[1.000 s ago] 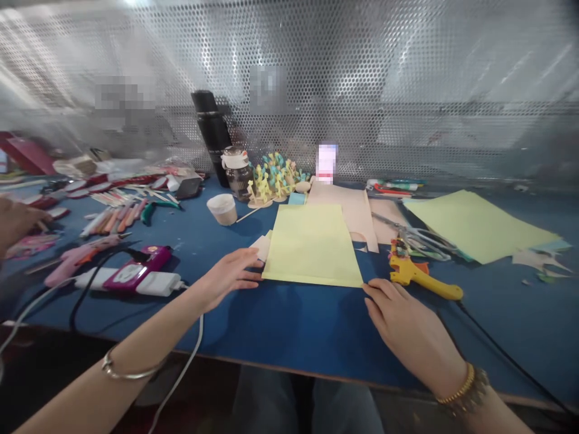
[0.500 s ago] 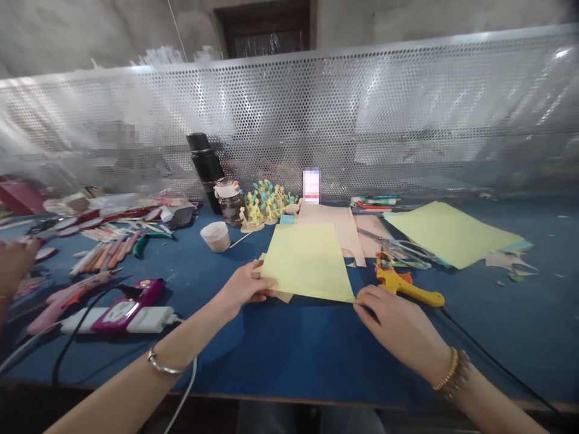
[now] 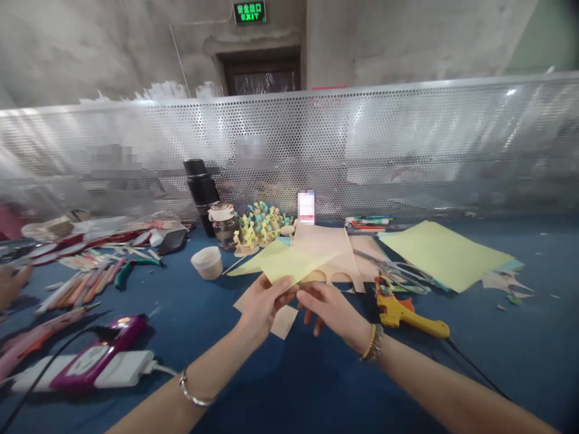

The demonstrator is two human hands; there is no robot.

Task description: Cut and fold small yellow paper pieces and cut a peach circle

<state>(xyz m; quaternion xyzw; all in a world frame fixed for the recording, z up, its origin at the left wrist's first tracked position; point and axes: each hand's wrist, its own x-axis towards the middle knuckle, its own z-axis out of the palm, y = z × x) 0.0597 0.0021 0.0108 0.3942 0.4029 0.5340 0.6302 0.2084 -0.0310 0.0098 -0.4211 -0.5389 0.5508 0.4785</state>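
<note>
A sheet of pale yellow paper (image 3: 284, 263) is lifted off the table and bends between my hands. My left hand (image 3: 266, 308) pinches its lower edge, and my right hand (image 3: 328, 308) grips the edge beside it. Below them lies a small beige paper piece (image 3: 283, 320). Behind the sheet is a peach card cut-out (image 3: 323, 244) with rounded notches. To the right of my right hand lie steel scissors (image 3: 398, 271) and a yellow glue gun (image 3: 407, 319).
A second yellow sheet (image 3: 446, 256) lies at right. Behind are a paper cup (image 3: 207, 263), black thermos (image 3: 201, 196), glass jar (image 3: 225, 226), and paper figures (image 3: 257, 228). At left are several pens, a co-worker's hand (image 3: 9, 284), and a white power strip (image 3: 122, 369). A perforated metal screen (image 3: 362, 150) stands behind the table.
My hands have come together and lifted the yellow sheet off the table, bending it. The view has tilted upward, showing more of the wall and an exit sign.
</note>
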